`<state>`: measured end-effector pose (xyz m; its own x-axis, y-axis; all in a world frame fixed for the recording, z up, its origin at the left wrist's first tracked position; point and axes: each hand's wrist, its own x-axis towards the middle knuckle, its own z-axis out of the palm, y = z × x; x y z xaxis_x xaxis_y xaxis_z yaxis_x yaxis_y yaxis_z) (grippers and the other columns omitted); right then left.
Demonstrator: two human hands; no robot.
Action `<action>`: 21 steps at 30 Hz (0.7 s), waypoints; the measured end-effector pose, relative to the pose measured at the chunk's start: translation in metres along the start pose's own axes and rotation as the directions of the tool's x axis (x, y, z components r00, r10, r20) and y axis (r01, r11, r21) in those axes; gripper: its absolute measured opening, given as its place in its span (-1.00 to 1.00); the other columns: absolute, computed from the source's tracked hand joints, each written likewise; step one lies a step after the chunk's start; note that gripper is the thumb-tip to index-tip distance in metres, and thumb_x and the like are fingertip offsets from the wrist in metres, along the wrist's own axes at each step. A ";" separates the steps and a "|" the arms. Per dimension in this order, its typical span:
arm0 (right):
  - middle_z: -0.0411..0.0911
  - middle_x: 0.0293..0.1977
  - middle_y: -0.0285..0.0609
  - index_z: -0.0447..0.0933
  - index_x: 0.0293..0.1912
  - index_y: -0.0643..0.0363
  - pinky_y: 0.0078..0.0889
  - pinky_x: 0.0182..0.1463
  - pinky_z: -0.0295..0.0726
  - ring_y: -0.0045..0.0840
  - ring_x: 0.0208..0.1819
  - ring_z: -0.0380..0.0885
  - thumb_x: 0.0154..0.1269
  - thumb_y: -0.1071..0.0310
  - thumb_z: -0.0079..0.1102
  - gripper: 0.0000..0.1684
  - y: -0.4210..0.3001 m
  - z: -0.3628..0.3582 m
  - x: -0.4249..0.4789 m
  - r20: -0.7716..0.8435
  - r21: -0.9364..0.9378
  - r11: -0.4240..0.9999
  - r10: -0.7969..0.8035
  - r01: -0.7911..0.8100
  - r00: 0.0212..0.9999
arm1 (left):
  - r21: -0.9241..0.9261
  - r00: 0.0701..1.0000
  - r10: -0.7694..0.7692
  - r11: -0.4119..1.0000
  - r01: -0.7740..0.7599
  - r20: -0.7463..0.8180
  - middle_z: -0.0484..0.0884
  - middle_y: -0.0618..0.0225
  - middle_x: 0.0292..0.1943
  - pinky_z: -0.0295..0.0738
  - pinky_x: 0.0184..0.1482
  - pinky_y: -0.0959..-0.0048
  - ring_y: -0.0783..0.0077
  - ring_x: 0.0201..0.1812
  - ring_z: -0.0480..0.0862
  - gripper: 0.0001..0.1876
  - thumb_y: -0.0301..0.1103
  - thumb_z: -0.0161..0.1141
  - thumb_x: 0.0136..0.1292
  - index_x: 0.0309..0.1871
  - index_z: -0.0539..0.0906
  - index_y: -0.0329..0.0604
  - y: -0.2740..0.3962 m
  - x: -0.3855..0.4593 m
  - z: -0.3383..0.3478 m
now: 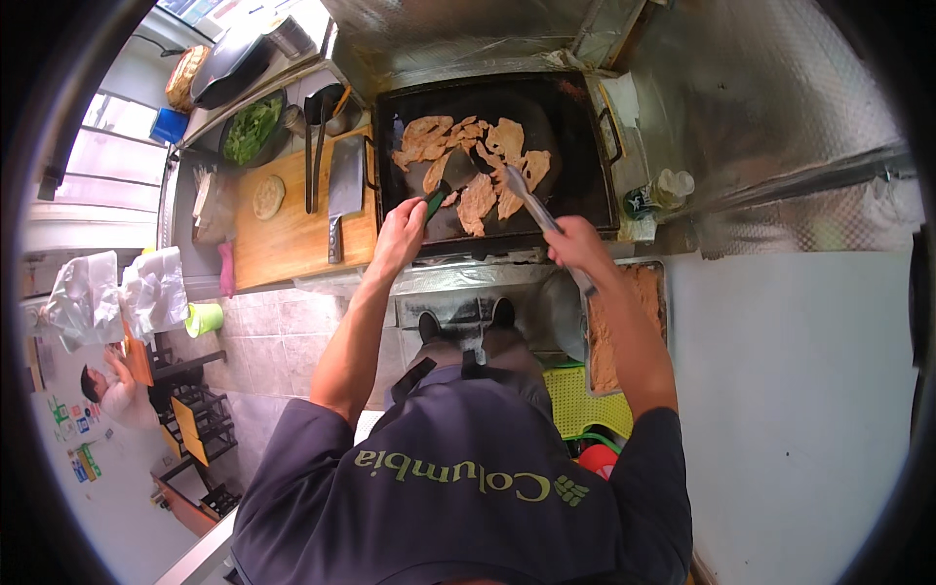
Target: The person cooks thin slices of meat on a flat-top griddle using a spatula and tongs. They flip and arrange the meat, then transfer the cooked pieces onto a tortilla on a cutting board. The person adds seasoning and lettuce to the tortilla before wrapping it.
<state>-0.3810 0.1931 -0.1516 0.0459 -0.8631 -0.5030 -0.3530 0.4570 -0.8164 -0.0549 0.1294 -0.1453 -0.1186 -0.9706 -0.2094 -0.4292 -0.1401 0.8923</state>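
Note:
Several thin slices of browned meat (477,205) lie on a black griddle (589,197) in front of me. My left hand (400,232) grips the green and black handle of a spatula (459,168), whose metal blade rests low among the slices. In my right hand (580,241) is a pair of metal tongs (537,207). Their tips reach the meat near the griddle's middle; whether they pinch a slice I cannot tell.
Left of the griddle, a wooden cutting board (292,248) bears a cleaver (346,175), dark tongs (316,164) and a round flatbread (268,197). Leafy greens (252,131) fill a bowl behind. A meat tray (662,322) sits below my right forearm. Another person (124,395) is at far left.

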 end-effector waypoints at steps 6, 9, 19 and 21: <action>0.63 -0.58 -0.05 0.61 -0.40 0.34 -0.24 -0.32 0.63 -0.33 -0.55 0.65 0.22 0.22 0.14 -0.67 -0.027 0.008 0.060 0.012 -0.273 0.958 0.100 -0.093 0.995 | -0.024 0.965 -0.244 0.969 0.247 0.099 0.52 0.43 -0.60 0.24 -0.62 0.51 0.59 -0.67 0.40 -0.61 -0.08 -0.04 0.48 -0.25 0.61 -0.22 0.010 0.028 0.011; 0.64 -0.51 0.06 0.63 -0.36 0.35 -0.10 -0.24 0.64 -0.11 -0.45 0.66 0.21 0.18 0.16 -0.64 -0.023 0.012 0.054 -0.154 -0.545 0.838 -0.122 0.018 0.980 | 0.084 0.985 -0.173 0.982 0.170 0.022 0.58 0.33 -0.58 0.39 -0.49 0.44 0.50 -0.58 0.53 -0.57 -0.09 -0.05 0.46 -0.13 0.65 -0.33 0.018 0.030 0.013; 0.61 -0.44 0.20 0.57 -0.36 0.35 0.11 -0.20 0.59 0.11 -0.33 0.62 0.20 0.23 0.14 -0.69 -0.026 0.039 0.040 -0.203 -0.671 0.739 -0.258 0.058 0.945 | 0.218 0.990 -0.135 0.966 0.138 -0.027 0.71 -0.16 -0.21 0.55 0.01 0.18 -0.10 -0.06 0.72 -0.54 -0.10 -0.01 0.44 0.09 0.63 -0.34 0.022 0.023 0.005; 0.60 -0.45 0.20 0.57 -0.36 0.36 0.10 -0.20 0.59 0.11 -0.34 0.62 0.19 0.24 0.15 -0.69 -0.026 0.040 0.038 -0.258 -0.643 0.764 -0.274 0.047 0.926 | 0.113 0.995 -0.103 0.988 0.104 -0.016 0.66 0.12 -0.42 0.51 -0.24 0.34 0.29 -0.33 0.66 -0.55 -0.11 0.03 0.46 0.12 0.61 -0.36 0.018 0.023 0.003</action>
<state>-0.3324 0.1572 -0.1604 -0.1015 -0.9804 -0.1689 -0.8689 0.1700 -0.4649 -0.0678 0.1054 -0.1347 -0.0597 -0.9541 -0.2936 -0.5377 -0.2171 0.8147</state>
